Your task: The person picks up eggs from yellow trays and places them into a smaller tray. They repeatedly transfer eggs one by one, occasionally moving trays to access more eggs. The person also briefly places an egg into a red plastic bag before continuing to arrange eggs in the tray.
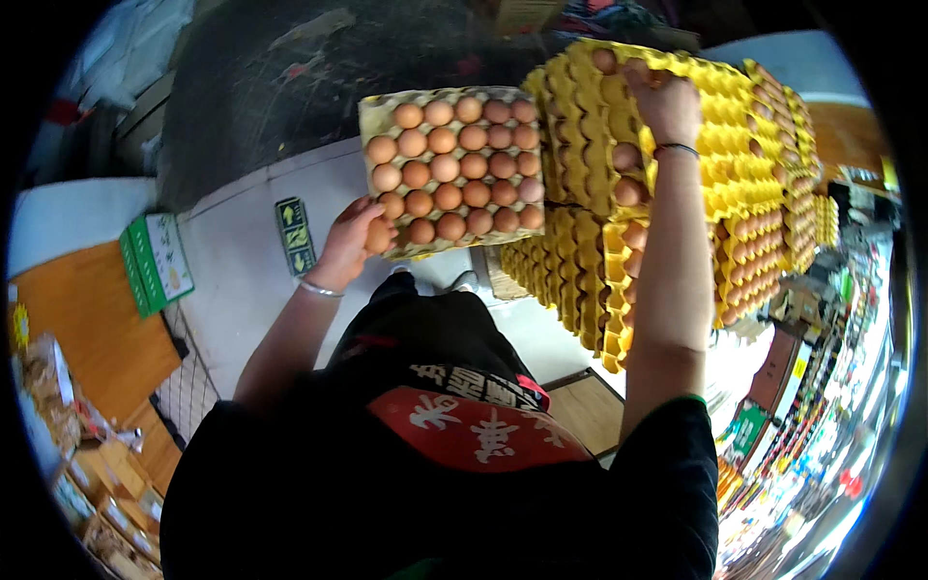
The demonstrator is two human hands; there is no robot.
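A grey-beige egg tray (373, 114) filled with several rows of brown eggs lies in front of me. My left hand (350, 242) is at its near left corner, closed around a brown egg (379, 235). My right hand (667, 104) reaches far out over a yellow egg tray (735, 116) on top of a tall stack, fingers curled on an egg near its far edge. A few brown eggs (626, 157) sit in the yellow tray's cups beside my forearm.
Stacks of yellow trays (561, 280) stand below and right, some full of eggs (759, 256). A green box (155, 263) and a small green sign (294, 235) lie on the pale floor at left. Shelves of goods run along the right rim.
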